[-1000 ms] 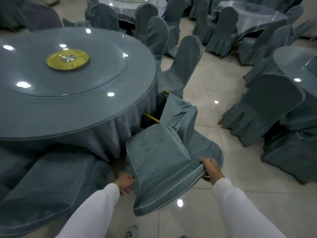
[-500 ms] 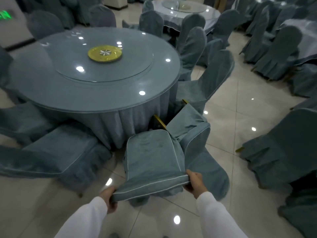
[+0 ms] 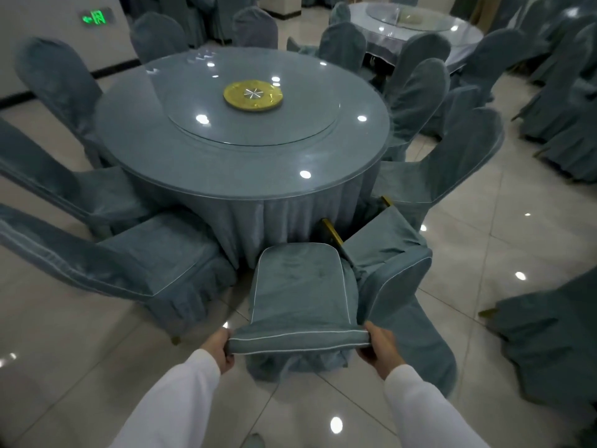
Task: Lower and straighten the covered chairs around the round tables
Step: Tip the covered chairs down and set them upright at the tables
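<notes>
One covered chair [image 3: 300, 286] is gripped at its top edge by two hands — left hand [image 3: 219, 349], right hand [image 3: 379, 349] — tipped backward from the round table [image 3: 193, 163], its long axis pointing tableward.

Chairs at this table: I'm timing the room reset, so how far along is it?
Done: the chairs on the left stand at the table. In hand: left hand and right hand grip a tipped chair, its gold legs exposed. Left: setting it upright.
</notes>
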`<act>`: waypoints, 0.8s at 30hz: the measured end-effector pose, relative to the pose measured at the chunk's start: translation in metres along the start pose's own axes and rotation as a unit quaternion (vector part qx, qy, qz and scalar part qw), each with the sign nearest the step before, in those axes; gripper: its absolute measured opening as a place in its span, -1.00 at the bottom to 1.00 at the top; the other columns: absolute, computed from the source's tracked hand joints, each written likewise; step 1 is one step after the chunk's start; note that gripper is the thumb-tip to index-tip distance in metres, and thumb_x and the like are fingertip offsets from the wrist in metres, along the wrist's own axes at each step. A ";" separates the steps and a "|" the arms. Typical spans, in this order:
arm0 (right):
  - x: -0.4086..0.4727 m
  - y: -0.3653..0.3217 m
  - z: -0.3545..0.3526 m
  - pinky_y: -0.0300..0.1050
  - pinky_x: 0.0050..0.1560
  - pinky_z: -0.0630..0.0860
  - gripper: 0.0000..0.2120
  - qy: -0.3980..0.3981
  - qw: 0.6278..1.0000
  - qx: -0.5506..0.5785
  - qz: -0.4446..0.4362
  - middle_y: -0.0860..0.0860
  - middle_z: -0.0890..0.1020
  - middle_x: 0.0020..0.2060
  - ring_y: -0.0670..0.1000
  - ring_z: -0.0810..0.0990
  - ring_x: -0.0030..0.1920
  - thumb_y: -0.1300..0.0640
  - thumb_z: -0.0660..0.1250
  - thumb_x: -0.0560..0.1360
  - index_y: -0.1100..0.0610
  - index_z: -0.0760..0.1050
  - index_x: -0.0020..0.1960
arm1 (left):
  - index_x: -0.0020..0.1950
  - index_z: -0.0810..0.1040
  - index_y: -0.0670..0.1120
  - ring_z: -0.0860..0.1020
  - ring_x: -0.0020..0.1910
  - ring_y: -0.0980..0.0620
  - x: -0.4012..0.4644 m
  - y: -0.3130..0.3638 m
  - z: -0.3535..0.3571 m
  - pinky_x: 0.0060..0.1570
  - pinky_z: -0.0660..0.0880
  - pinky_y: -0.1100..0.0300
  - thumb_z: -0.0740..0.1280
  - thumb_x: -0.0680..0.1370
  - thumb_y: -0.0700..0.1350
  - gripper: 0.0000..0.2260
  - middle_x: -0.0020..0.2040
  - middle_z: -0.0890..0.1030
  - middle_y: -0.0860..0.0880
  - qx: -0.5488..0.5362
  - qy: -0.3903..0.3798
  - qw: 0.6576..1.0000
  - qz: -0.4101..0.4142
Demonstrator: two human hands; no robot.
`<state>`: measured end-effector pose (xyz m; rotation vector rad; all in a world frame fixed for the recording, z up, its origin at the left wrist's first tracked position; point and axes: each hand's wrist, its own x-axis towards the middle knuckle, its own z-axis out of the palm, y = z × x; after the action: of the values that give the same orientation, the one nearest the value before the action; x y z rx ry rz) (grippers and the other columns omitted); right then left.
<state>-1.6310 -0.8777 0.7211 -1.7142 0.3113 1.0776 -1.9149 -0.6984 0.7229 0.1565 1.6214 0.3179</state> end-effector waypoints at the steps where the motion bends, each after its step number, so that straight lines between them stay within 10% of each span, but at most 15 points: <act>1: 0.000 -0.002 0.003 0.00 -0.24 0.58 -0.86 0.001 1.000 -0.006 -0.004 0.23 0.59 -0.05 0.18 0.59 -0.09 0.18 0.38 0.59 0.25 0.50 0.02 | -0.19 0.38 -0.14 0.41 -0.34 0.04 -0.001 0.001 -0.001 -0.39 0.33 0.24 0.34 0.60 -0.15 -0.78 -0.25 0.44 -0.08 -0.005 -0.003 1.000 -0.004; 24: 0.008 -0.010 0.067 -0.04 -0.30 0.58 -0.87 -0.037 0.998 -0.048 0.022 0.22 0.59 -0.05 0.16 0.58 -0.14 0.17 0.37 0.59 0.22 0.47 0.01 | -0.18 0.37 -0.06 0.32 -0.36 0.11 0.031 0.043 -0.040 -0.52 0.24 0.37 0.26 0.58 -0.16 -0.85 -0.30 0.37 -0.02 0.019 -0.002 1.000 0.025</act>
<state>-1.6545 -0.8135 0.7173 -1.7533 0.2552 1.2025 -1.9612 -0.6528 0.7086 0.2266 1.6212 0.3259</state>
